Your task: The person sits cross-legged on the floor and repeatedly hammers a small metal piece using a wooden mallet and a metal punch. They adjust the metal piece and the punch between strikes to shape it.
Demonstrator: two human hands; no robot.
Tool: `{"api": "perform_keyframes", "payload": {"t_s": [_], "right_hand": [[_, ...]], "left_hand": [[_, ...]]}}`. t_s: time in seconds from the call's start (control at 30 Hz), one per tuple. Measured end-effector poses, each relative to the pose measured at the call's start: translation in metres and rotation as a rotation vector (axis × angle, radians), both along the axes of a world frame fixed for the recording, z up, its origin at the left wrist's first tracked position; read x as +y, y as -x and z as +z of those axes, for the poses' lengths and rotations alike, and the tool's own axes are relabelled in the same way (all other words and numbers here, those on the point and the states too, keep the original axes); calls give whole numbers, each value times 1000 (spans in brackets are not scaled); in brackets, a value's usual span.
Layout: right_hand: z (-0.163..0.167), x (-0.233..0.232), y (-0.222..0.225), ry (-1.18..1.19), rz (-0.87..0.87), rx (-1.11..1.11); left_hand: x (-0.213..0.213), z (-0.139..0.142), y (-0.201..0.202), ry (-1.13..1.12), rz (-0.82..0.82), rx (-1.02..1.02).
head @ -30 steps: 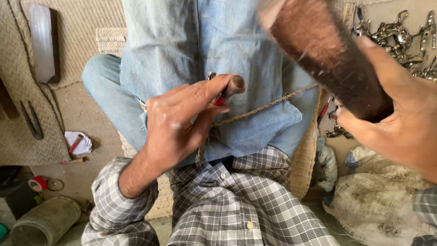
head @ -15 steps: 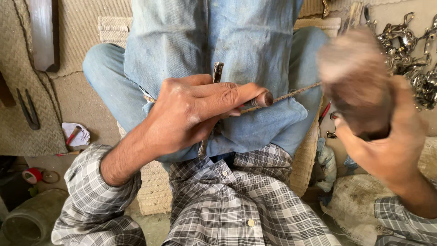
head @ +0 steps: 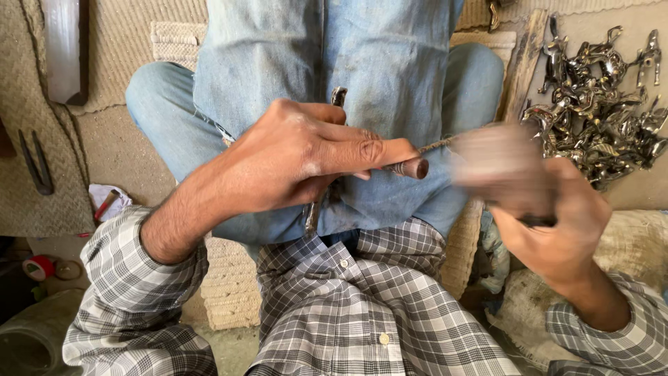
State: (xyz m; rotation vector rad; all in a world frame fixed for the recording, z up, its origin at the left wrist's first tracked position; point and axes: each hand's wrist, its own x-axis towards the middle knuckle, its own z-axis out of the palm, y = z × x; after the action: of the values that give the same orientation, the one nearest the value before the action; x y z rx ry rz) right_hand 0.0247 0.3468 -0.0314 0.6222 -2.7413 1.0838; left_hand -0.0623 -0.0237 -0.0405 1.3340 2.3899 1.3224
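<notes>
Left hand (head: pixel 292 157) grip around thin rod (head: pixel 435 145)

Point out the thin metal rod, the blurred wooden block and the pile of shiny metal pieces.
thin metal rod (head: pixel 433 146), head view, on the bare stretch past the left forefinger.
blurred wooden block (head: pixel 501 163), head view, on its broad middle.
pile of shiny metal pieces (head: pixel 602 115), head view, on the heap's centre.

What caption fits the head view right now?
Left hand pins a thin metal rod over the lap while the right hand swings a blurred wooden mallet at it.
</notes>
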Motion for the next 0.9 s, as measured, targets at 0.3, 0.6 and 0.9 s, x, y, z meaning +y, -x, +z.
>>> {"api": "perform_keyframes", "payload": {"t_s": [0.3, 0.6, 0.9], "right_hand": [[3, 1, -3, -133, 72, 126], [-8, 2, -12, -191, 30, 93], [-17, -2, -9, -170, 47, 102]], "left_hand": [[0, 7, 3, 21, -82, -2], [-3, 11, 4, -19, -93, 93], [-6, 1, 0, -37, -57, 140]]}}
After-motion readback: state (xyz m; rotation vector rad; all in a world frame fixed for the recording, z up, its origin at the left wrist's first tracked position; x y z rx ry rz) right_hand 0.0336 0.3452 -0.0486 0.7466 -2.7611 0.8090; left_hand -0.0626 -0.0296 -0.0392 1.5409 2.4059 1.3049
